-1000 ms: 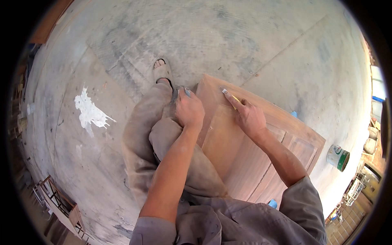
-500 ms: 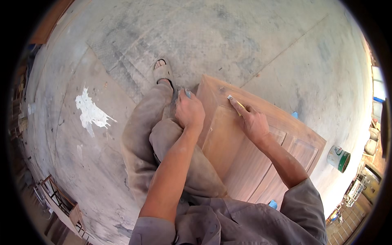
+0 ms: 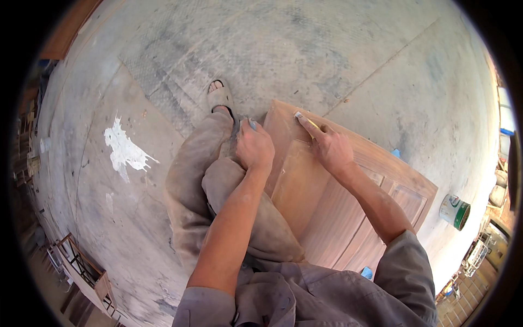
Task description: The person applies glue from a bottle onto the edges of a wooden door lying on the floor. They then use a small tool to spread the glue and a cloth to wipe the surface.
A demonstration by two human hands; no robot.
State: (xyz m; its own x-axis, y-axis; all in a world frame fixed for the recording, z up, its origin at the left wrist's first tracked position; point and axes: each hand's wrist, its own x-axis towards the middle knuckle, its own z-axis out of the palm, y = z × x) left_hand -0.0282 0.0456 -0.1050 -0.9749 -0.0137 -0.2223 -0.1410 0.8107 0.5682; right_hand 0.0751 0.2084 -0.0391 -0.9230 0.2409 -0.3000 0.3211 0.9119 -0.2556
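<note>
A paneled wooden door [image 3: 305, 196] lies on the right, its far corner beyond my hands. My right hand [image 3: 333, 150] is closed around a thin yellow-handled tool [image 3: 311, 127], perhaps a small scraper. Its pale tip touches or hovers close over the door's frame near the far left corner. Beside the door's left edge, above my knee, my left hand [image 3: 255, 146] is closed on a small blue-grey item [image 3: 252, 125]. Only its end shows past the fingers, so its kind cannot be made out.
A white splash [image 3: 128, 147] marks the concrete floor at left. A white and green bucket [image 3: 454, 211] stands right of the door. Blue scraps [image 3: 366, 272] show at the door's edges. A framed rack [image 3: 84, 270] is at lower left. My sandaled foot [image 3: 219, 95] rests ahead.
My right hand has moved a little left and away from me, taking the tool's tip nearer the door's far left corner. The left hand has barely moved.
</note>
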